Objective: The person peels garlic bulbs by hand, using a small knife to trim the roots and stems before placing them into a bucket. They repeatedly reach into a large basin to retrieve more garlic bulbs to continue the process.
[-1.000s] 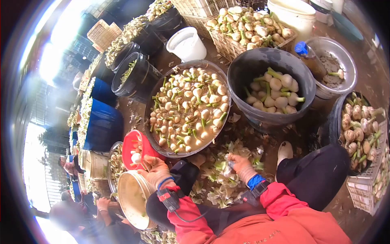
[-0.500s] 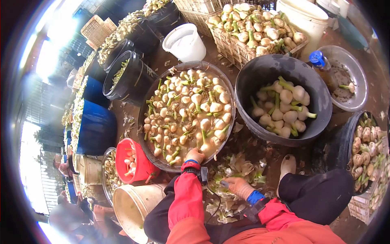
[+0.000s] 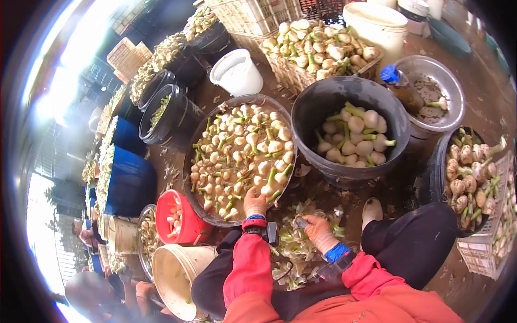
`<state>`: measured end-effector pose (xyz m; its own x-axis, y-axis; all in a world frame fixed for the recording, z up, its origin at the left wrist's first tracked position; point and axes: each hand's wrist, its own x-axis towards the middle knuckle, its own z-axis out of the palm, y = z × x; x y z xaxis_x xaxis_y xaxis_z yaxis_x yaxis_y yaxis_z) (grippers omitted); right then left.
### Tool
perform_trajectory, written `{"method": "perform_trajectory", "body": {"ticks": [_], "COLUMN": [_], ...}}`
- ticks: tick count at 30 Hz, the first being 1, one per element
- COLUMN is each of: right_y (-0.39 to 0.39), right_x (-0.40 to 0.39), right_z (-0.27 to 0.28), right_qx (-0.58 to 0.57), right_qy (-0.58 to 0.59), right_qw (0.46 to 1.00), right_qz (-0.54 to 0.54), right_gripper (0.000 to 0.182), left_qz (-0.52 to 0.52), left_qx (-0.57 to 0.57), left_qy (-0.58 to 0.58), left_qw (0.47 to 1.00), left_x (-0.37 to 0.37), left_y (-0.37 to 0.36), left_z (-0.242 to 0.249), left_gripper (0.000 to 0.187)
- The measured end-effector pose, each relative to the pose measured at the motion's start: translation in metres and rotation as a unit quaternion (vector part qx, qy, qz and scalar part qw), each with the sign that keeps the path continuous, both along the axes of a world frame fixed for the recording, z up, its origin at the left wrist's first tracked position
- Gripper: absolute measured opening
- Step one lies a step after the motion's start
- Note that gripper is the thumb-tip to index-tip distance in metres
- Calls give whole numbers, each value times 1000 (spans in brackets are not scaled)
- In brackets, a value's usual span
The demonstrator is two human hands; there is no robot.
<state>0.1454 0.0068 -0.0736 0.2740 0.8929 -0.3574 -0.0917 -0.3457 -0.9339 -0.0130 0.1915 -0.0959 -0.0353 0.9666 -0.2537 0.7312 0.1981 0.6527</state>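
Observation:
My left hand [image 3: 254, 203] reaches over the near rim of a wide round tub [image 3: 293, 180] filled with muddy water and floating garlic bulbs [image 3: 230, 156]. Its fingers are curled in beside a garlic bulb [image 3: 267, 189] with a green stem; what they grip, if anything, is hidden. My right hand [image 3: 320, 233] is closed around a small knife [image 3: 301, 222], whose short grey blade sticks out toward the left; its handle is covered by my fingers. Below the knife is a heap of peeled garlic skins and leaves [image 3: 296, 269] on the ground.
A dark bucket [image 3: 307, 124] of clean bulbs stands right of the tub. Around me are a red bucket [image 3: 199, 220], a cream bucket [image 3: 167, 269], a crate of garlic [image 3: 285, 70], a basin [image 3: 458, 97] holding a blue-capped bottle [image 3: 404, 91], and another person [image 3: 102, 296] lower left.
The view has shifted, so the buckets on the right sit further left. My left hand has lifted slightly from the water, and my right hand with the knife is a little higher.

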Motion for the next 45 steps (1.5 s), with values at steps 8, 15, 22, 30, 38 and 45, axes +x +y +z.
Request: {"method": "perform_trajectory", "body": {"ticks": [8,15,22,30,38,45], "right_y": [7,27,25,1,-6,-9], "right_x": [-16,-9,-1,-15,2,3], "right_z": [-43,-20,40,41,48,69], "right_qx": [-12,-33,118,67,129,151], "right_qy": [4,128,133,-32,138,193], "right_qw": [1000,990,984,997,982,962], "right_qz": [-3,-42,-25,13,30,121], "right_gripper": [31,33,34,25,37,35], "left_qz": [-105,52,76,-124,128,195], "left_qx": [-121,-73,-174,108,-130,-139], "left_qy": [126,-366,-374,95,-616,-660], "left_qw": [979,926,908,982,767,712], "left_x": [4,9,22,41,24,7], "left_y": [25,-16,-121,-182,-190,-193], "left_z": [-12,15,97,108,109,105], "left_gripper": [66,45,39,58,39,40]}}
